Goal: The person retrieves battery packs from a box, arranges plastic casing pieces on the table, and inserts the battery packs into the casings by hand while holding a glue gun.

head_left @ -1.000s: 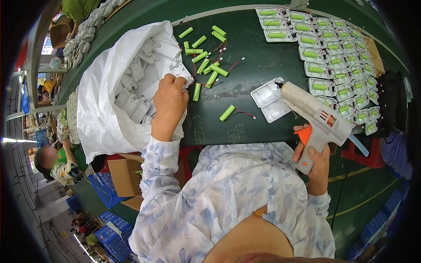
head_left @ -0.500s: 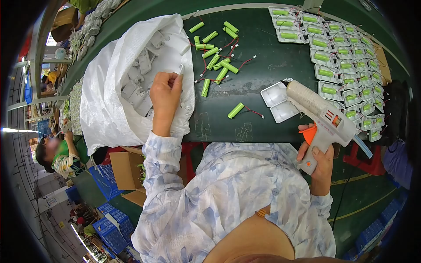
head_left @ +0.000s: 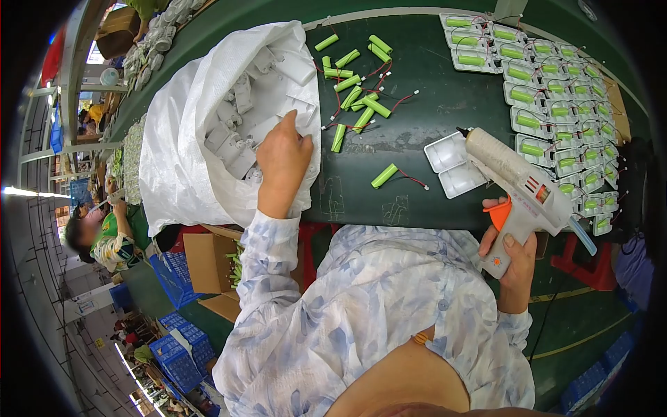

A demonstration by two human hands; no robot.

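Observation:
My left hand [head_left: 283, 160] reaches over the mouth of a white woven bag [head_left: 174, 146], its fingers pinched at the edge of a white plastic case [head_left: 300, 110]. More white plastic cases [head_left: 240, 94] lie loose inside that bag. In my right hand [head_left: 517, 260] is a hot glue gun [head_left: 524, 187] with an orange trigger, its nozzle pointing up and left. Just beside the nozzle, a white two-part case [head_left: 455, 163] lies opened flat on the dark green table [head_left: 389, 139]. A single green battery [head_left: 384, 176] with red wires rests left of that case.
Several green wired batteries [head_left: 361, 97] are scattered right of the bag. Rows of white cases holding batteries [head_left: 542, 104] cover the table's right side. A cardboard box [head_left: 208, 264] and blue crates [head_left: 177, 361] stand below left. A co-worker [head_left: 111, 236] is at far left.
My left hand has shifted slightly right and down, and the case at its fingertips shows more of its surface. The whole view has moved a little; the glue gun stays in my right hand.

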